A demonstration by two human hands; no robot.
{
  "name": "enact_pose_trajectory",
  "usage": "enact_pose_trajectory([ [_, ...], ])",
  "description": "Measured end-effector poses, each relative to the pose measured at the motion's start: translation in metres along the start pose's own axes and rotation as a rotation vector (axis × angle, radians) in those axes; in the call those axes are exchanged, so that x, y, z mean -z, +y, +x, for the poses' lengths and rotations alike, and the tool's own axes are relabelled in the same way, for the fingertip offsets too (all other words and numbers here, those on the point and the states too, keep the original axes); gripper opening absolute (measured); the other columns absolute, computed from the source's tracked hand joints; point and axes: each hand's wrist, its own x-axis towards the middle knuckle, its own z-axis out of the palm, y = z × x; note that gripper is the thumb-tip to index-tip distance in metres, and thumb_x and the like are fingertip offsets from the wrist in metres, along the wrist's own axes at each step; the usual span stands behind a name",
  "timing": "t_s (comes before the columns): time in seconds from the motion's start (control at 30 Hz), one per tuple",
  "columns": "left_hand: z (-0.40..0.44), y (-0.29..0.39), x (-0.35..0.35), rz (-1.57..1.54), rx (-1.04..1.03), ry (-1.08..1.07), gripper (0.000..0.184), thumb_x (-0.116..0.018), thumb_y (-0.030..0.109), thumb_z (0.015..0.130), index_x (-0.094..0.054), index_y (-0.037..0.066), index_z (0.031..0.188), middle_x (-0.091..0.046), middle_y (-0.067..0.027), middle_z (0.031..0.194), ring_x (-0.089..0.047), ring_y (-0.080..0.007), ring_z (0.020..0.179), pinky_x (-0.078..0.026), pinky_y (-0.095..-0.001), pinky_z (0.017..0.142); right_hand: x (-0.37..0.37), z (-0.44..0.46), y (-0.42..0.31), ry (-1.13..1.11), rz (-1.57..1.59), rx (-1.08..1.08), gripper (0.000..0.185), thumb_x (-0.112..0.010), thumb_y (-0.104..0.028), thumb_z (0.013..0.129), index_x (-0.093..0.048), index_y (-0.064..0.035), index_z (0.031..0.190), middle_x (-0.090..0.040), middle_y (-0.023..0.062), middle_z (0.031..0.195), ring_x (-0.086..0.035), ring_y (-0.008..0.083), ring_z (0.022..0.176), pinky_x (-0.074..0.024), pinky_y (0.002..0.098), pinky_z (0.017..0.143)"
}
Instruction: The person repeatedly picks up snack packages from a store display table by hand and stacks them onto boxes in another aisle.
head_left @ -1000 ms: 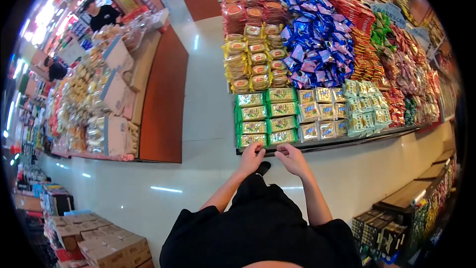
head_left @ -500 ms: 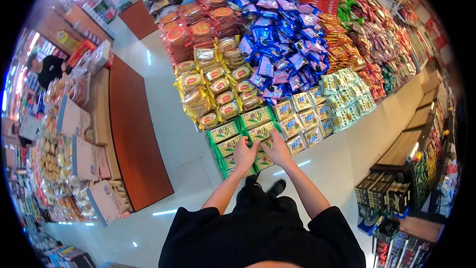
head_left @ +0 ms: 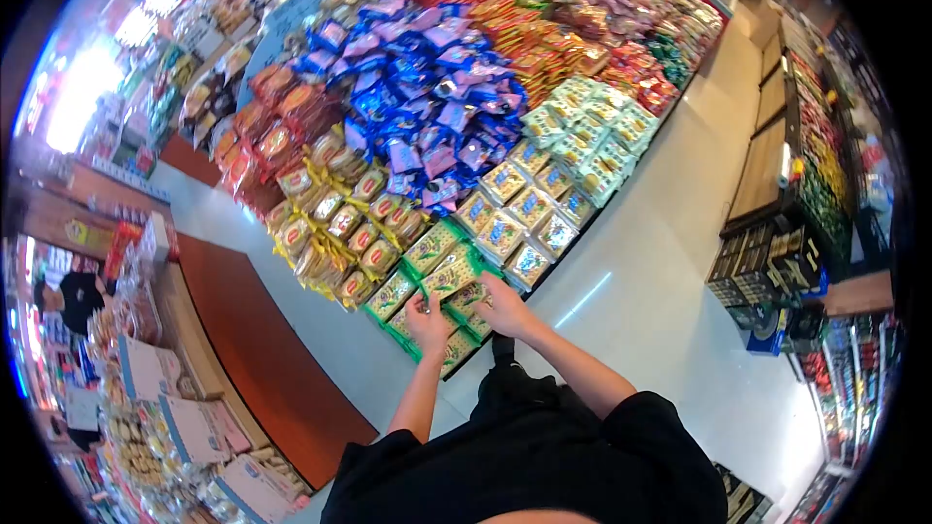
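Flat cream-and-green snack packs [head_left: 452, 273] lie in rows at the near corner of the display. My left hand [head_left: 427, 328] rests over the left rows, thumb and fingers apart and bent down at the packs' edges. Across from it, my right hand [head_left: 507, 311] has its fingers spread at the right-hand packs, touching them near the display's edge. No pack is visibly lifted in either hand. Parts of the packs under both palms are hidden. Beside my right hand sit silver-and-blue square packs [head_left: 529, 206]; yellow-edged cake packs [head_left: 344, 220] lie beyond my left.
Blue and pink wrapped sweets [head_left: 427, 102] are heaped behind, with pale green packs [head_left: 590, 131] to their right. A brown-sided counter [head_left: 257, 330] stands left, with a person in black [head_left: 80, 301] behind it. Shelving [head_left: 762, 175] lines the right.
My view has turned right, so the display appears rotated and shifted left. My hands have moved slightly apart over the cream-and-green packs.
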Motion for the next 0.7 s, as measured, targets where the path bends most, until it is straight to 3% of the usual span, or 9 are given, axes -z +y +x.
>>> enact_pose_trajectory([
  [0.1, -0.011, -0.020, 0.000, -0.339, 0.218, -0.128, 0.029, -0.067, 0.020, 0.088, -0.054, 0.000, 0.103, -0.057, -0.0076, 0.085, -0.054, -0.0157, 0.070, -0.045, -0.0286, 0.060, 0.005, -0.027, 0.005, 0.080, 0.002, 0.018, 0.053, -0.066, -0.022, 0.083, -0.047, 0.0015, 0.127, -0.045, 0.0270, 0.135, -0.050, 0.0381, 0.120, -0.0412, 0.0392, 0.101],
  [0.13, -0.023, -0.011, 0.003, -0.380, 0.264, -0.168, 0.026, -0.065, 0.017, 0.089, -0.053, 0.000, 0.104, -0.056, -0.0061, 0.085, -0.050, -0.0104, 0.063, -0.042, -0.0229, 0.051, 0.010, -0.037, 0.009, 0.104, 0.002, 0.007, 0.053, -0.066, -0.022, 0.083, -0.047, 0.0015, 0.126, -0.045, 0.0271, 0.135, -0.050, 0.0382, 0.120, -0.0410, 0.0390, 0.101],
  [0.2, -0.055, -0.008, 0.002, -0.442, 0.260, -0.218, 0.027, -0.065, 0.017, 0.089, -0.052, 0.000, 0.105, -0.056, -0.0063, 0.085, -0.049, -0.0097, 0.059, -0.041, -0.0226, 0.048, 0.012, -0.063, 0.031, 0.245, -0.063, 0.042, 0.050, -0.065, -0.020, 0.082, -0.050, 0.0012, 0.124, -0.050, 0.0261, 0.129, -0.051, 0.0374, 0.118, -0.0418, 0.0388, 0.100],
  [0.27, -0.093, -0.003, -0.002, -0.409, 0.247, -0.250, 0.027, -0.063, 0.016, 0.091, -0.050, -0.001, 0.107, -0.056, -0.0065, 0.085, -0.048, -0.0087, 0.056, -0.040, -0.0226, 0.044, 0.027, -0.093, 0.043, 0.238, 0.019, -0.046, 0.048, -0.065, -0.021, 0.082, -0.052, 0.0012, 0.122, -0.054, 0.0246, 0.124, -0.053, 0.0361, 0.116, -0.0433, 0.0386, 0.098],
  [0.4, -0.181, 0.000, -0.025, -0.521, 0.214, -0.508, 0.026, -0.063, 0.015, 0.091, -0.050, -0.002, 0.107, -0.057, -0.0062, 0.085, -0.049, -0.0084, 0.054, -0.041, -0.0218, 0.044, 0.049, -0.192, 0.065, 0.422, 0.151, -0.174, 0.043, -0.066, -0.020, 0.080, -0.056, 0.0013, 0.116, -0.060, 0.0207, 0.114, -0.059, 0.0329, 0.107, -0.0470, 0.0383, 0.090],
  [0.57, -0.306, 0.031, -0.044, -0.378, 0.076, -0.789, 0.025, -0.062, 0.014, 0.091, -0.050, -0.001, 0.107, -0.056, -0.0051, 0.082, -0.050, -0.0080, 0.058, -0.044, -0.0228, 0.047, 0.069, -0.332, 0.120, 0.772, 0.191, -0.342, 0.040, -0.065, -0.019, 0.082, -0.057, 0.0005, 0.115, -0.066, 0.0194, 0.102, -0.064, 0.0308, 0.097, -0.0500, 0.0366, 0.084],
  [0.7, -0.400, 0.044, -0.058, -0.276, -0.035, -1.169, 0.025, -0.062, 0.014, 0.091, -0.050, -0.001, 0.107, -0.056, -0.0054, 0.082, -0.052, -0.0088, 0.061, -0.045, -0.0239, 0.050, 0.078, -0.455, 0.146, 1.115, 0.191, -0.516, 0.034, -0.065, -0.017, 0.081, -0.060, 0.0013, 0.109, -0.067, 0.0188, 0.094, -0.066, 0.0295, 0.090, -0.0513, 0.0366, 0.080],
])
